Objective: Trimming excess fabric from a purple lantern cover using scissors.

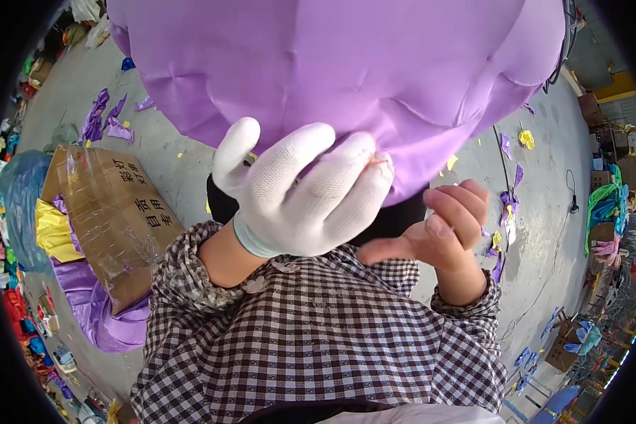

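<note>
In front of me bulges a large, smooth purple fabric form (318, 63) with puckered seams and a rounded lower edge. My left hand (300, 194), in a white knitted glove, is at that lower edge. Its fingers are apart and slightly bent, overlapping the cloth in view; I make out nothing held in them. One glove fingertip has a small reddish mark. To the right and lower is my bare right hand (449, 230), its thumb stretched out to the left and fingers half curled, apart from the thumb. Nothing shows in it.
A tipped cardboard box (113, 219) lies at the left, with yellow cloth (55, 230) and purple cloth (106, 318) beside it. Fabric scraps (505, 219) litter the grey floor. Along the right side stand piled goods and another cardboard box (564, 346). A thin cable (572, 205) lies on the floor.
</note>
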The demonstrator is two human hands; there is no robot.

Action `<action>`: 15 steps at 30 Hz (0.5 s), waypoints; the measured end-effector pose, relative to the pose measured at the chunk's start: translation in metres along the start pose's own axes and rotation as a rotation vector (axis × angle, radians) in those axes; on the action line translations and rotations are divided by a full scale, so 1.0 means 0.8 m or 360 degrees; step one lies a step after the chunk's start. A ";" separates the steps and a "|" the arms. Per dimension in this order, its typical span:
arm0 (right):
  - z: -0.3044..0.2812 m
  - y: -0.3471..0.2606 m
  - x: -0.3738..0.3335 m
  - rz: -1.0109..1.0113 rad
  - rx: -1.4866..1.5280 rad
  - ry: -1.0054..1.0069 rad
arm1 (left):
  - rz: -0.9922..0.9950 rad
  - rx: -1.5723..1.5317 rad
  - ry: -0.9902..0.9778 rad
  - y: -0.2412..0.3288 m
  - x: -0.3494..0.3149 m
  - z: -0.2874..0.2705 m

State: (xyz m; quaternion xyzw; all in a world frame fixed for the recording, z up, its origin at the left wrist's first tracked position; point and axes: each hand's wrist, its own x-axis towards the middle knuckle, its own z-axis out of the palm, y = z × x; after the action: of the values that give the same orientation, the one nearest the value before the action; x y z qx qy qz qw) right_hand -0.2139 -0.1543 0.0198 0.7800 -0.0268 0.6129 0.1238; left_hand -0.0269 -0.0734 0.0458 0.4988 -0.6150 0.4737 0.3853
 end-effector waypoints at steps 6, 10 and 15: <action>0.035 0.018 0.050 -0.0155 -0.0602 0.0282 | -0.0084 -0.0393 0.0086 0.003 0.012 -0.013; 0.013 0.019 0.073 -0.0226 -0.0628 0.0069 | -0.0030 -0.0441 0.0068 -0.003 0.012 -0.015; -0.014 0.019 0.069 -0.0164 -0.0333 -0.0439 | 0.0131 -0.0493 0.0069 -0.011 0.010 -0.017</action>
State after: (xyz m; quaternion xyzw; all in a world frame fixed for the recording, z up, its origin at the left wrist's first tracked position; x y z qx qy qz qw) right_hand -0.2141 -0.1606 0.0776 0.8398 -0.0673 0.4869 0.2308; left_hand -0.0200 -0.0629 0.0589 0.3974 -0.6922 0.3992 0.4512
